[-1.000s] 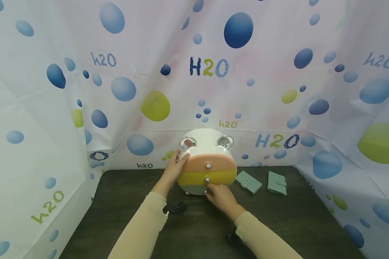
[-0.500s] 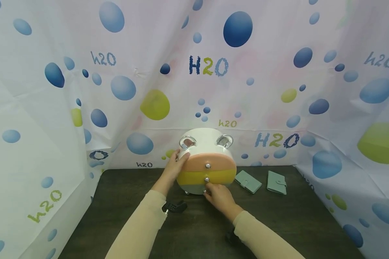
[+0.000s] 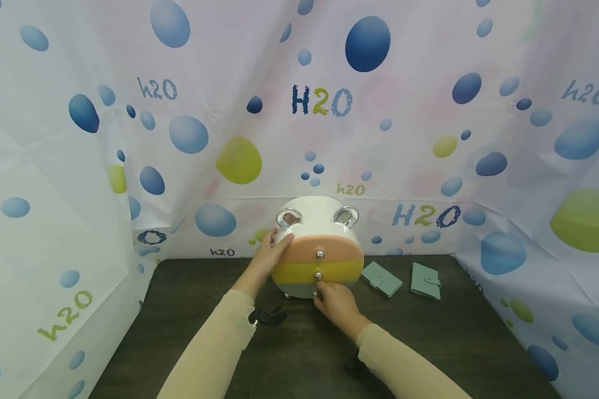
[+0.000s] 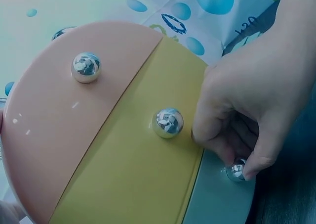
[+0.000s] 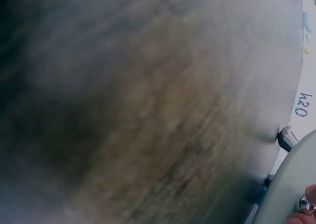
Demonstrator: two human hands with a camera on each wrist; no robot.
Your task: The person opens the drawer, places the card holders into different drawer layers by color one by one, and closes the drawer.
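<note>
A round white drawer box [image 3: 315, 213] stands on the dark table, with two silver ear-shaped loops on top. Its front has an orange drawer [image 4: 54, 100], a yellow drawer [image 4: 133, 169] and a grey-green drawer [image 4: 217, 199], all flush, each with a silver ball knob. My left hand [image 3: 268, 256] rests against the box's left side, thumb near the front edge and fingers extended along the side. With thumb and fingertips my right hand [image 3: 338, 302] pinches the bottom drawer's knob [image 4: 238, 170]. In the right wrist view that knob and my fingertips show only at the lower right corner.
Two pale green snap wallets [image 3: 382, 280] lie on the table [image 3: 299, 354] right of the box, one beside the other. Behind and at both sides hangs a white curtain [image 3: 409, 166] printed with bubbles. A blurred dark surface fills most of the right wrist view.
</note>
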